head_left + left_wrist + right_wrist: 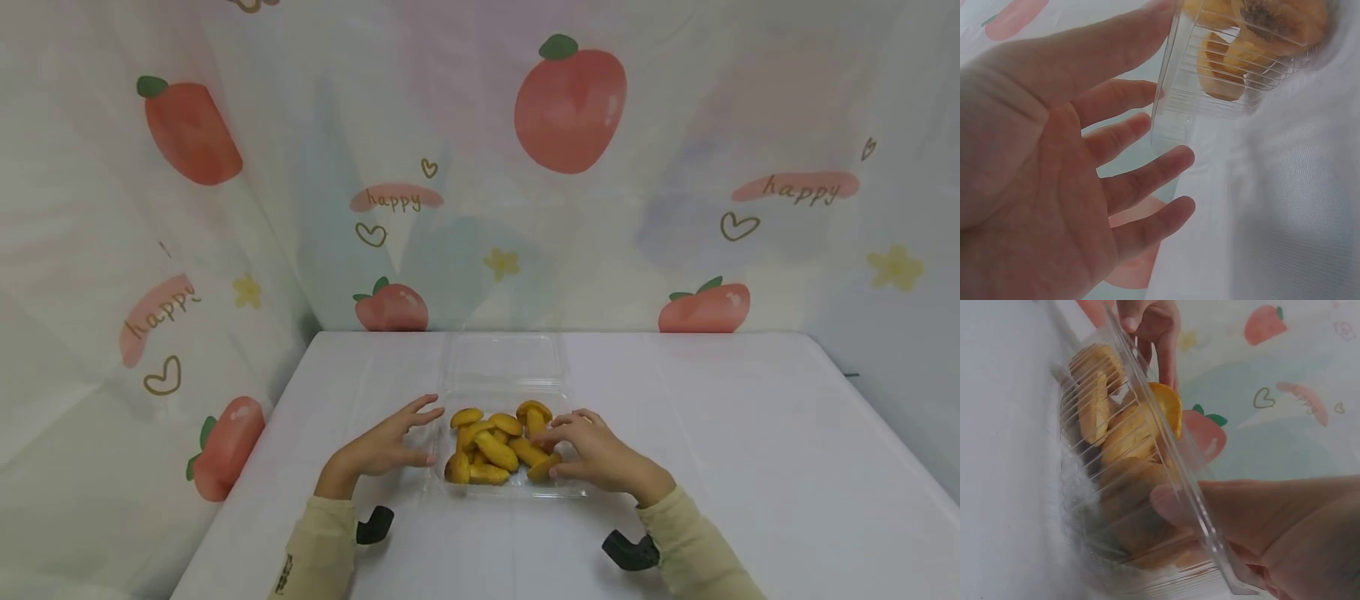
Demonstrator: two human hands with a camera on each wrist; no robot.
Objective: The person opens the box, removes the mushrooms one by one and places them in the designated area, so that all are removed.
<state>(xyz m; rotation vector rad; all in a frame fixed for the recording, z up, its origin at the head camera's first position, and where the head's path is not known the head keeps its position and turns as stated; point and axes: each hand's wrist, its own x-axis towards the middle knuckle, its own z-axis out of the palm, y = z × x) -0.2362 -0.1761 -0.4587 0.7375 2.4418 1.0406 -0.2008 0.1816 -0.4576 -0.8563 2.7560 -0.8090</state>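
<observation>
Yellow mushrooms lie, in head view, inside a clear box on the worktop, lid back, presumably for access. Left wrist: left grip spread apart alongside. Right wrist: right grip reaching in; whether clamped, I can't tell.

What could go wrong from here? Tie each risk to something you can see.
1. The mushrooms lie heaped in a clear box with its lid open, so some might tumble out if it tips.
2. The right hand reaches over the box's right side, so it could disturb the heap.
3. The left hand is at the box's left edge; a bump there might shift it on the table.
</observation>
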